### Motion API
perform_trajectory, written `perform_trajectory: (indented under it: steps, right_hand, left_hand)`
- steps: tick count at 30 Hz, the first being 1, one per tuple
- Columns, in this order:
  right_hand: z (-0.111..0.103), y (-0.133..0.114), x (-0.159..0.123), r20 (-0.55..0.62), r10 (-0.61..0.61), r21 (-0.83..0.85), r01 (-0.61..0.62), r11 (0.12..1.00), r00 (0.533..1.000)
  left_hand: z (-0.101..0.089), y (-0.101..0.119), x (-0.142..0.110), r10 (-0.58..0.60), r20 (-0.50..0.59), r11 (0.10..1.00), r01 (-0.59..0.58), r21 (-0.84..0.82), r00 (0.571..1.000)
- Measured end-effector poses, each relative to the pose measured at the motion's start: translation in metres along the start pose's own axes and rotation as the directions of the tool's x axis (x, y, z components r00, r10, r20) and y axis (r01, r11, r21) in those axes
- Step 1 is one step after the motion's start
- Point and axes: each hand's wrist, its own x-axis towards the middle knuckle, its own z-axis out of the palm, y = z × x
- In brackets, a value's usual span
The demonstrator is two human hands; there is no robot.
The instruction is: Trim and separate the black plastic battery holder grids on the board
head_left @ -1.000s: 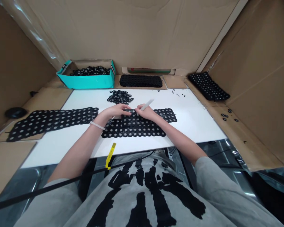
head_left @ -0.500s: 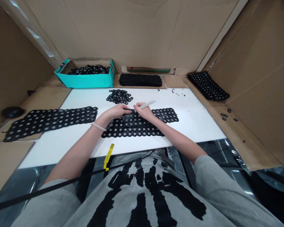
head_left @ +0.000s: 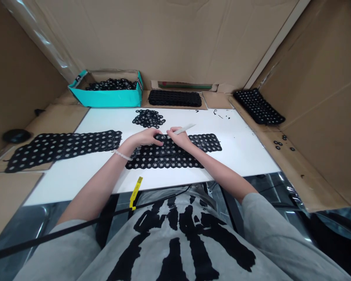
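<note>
1. Since everything rests on the white tabletop [head_left: 175, 183], working at its middle, clear of the near edge, leaves both forearms supported and steady.
2. Near that edge lies the black perforated strip [head_left: 163, 163], with a shorter strip [head_left: 206, 143] overlapping its far side; their holes are best kept squarely aligned.
3. To the left, a longer perforated sheet [head_left: 64, 146] sits well apart, so it is unlikely to snag.
4. Beyond the hands, the loose black rings [head_left: 148, 118] sit near the far edge, where a careless sleeve could scatter them.
5. The left grip [head_left: 144, 137] is spread, fingers extended and resting on the strips; light, even pressure should stop them creeping.
6. The right grip [head_left: 179, 137] pinches a pale flat stick [head_left: 185, 129], its tip angled away; short, controlled movements suit it best.
</note>
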Motion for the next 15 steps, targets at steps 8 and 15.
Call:
perform_trajectory:
  steps: [8, 15]
  right_hand:
    - [0.0011, -0.0002, -0.0040, 0.067, -0.031, -0.060, 0.035, 0.998, 0.997]
    - [0.0082, -0.0048, -0.0052, 0.046, -0.134, -0.190, 0.140, 0.972, 0.990]
  left_hand:
    - [0.0034, 0.0034, -0.0013, -0.075, -0.040, 0.988, 0.069, -0.138, 0.996]
    - [0.0029, 0.0080, -0.0038, -0.237, 0.059, 0.899, 0.242, -0.366, 0.970]
